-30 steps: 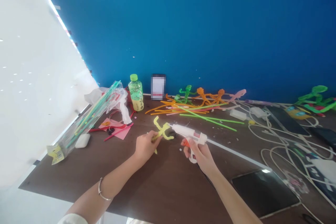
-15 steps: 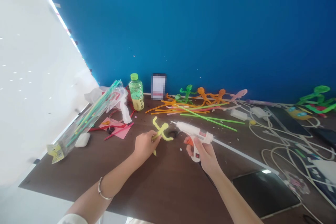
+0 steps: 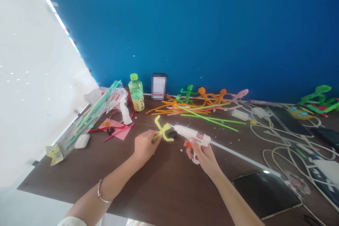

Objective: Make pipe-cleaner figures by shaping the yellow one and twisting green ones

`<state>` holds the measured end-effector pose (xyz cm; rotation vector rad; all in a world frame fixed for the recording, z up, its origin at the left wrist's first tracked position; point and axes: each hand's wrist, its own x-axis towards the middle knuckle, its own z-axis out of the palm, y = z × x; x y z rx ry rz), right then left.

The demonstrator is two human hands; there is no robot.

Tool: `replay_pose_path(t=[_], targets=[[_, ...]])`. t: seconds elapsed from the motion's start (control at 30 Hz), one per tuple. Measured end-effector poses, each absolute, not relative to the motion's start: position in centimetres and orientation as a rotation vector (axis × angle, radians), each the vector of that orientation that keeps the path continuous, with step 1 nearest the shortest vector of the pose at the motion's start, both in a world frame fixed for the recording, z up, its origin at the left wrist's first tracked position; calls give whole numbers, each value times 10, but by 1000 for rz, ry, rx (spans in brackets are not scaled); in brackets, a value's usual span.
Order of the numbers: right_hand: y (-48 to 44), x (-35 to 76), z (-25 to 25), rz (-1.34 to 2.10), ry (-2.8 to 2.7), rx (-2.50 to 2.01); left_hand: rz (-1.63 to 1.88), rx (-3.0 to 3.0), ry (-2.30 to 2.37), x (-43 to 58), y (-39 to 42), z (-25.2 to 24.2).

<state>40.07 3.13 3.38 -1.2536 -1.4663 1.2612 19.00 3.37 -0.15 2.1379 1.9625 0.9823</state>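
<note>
While a clear bag of teal stems [image 3: 90, 114] lies left of the left hand [image 3: 144, 145], that hand pinches a yellow pipe-cleaner figure [image 3: 163, 131], between both hands. White glue gun [image 3: 187, 133] points at the figure's far end, tip contact unclear. Right hand [image 3: 203, 153] curled round the gun's handle. Green stems [image 3: 225, 125] beyond that hand; black tablet [image 3: 267, 194] to its right.

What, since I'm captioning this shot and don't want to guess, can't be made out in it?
All in the head view:
- Lower part of the yellow figure: hidden by the left hand.
- Whether the glue gun touches the figure: tip too small.
- Part of the gun's grip: behind the right hand.
- Phone screen: pixelated.
- Bottle label wording: blurred.
- Rest of the white sleeve: cut off by the bottom edge.
</note>
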Motion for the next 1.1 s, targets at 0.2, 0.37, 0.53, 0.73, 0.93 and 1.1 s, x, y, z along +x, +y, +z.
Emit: replay_pose_path(t=[0.2,0.37,0.53,0.73,0.93,1.1], targets=[[31,397,35,1286,-1448,-1291,1035,2198,1964,188,35,-3],[31,397,37,1293,-1464,-1322,1025,2217,1961,188,35,-3],[33,400,33,1361,-1453,-1312,1021,2233,1960,189,34,-3],[36,404,21,1540,-1339,-1093,1007,2233,1939,188,34,-2],[35,402,27,1575,-1243,-1019,1037,2233,1936,188,34,-2],[36,403,25,1537,-1320,-1093,1011,2254,1935,188,34,-2]])
